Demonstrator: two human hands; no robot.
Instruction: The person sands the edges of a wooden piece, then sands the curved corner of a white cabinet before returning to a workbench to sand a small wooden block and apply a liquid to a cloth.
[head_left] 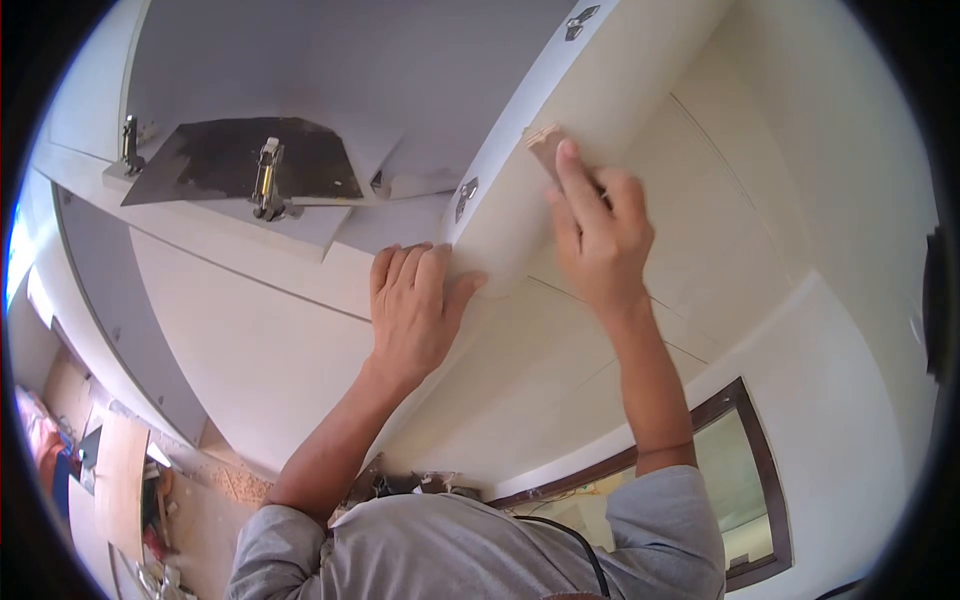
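A cream cabinet door (590, 110) hangs open above me, with metal hinge parts on its white inner edge. My left hand (412, 305) is closed round the door's lower corner, fingers on the inner side and thumb on the outer face. In my right hand (603, 225) is a small brown block (546, 148) with a pale, layered-looking end. The index finger lies along it, and its tip is at the door's outer face, near the inner edge. The right fingers are slightly blurred, and part of the block is hidden behind them.
A dark sheet (240, 160) lies in the open grey-lined compartment, behind a metal hinge arm (267, 180). Another hinge (130, 145) is at its left. Below right is a dark-framed window (765, 480). A wooden board (122, 480) and assorted items are at the lower left.
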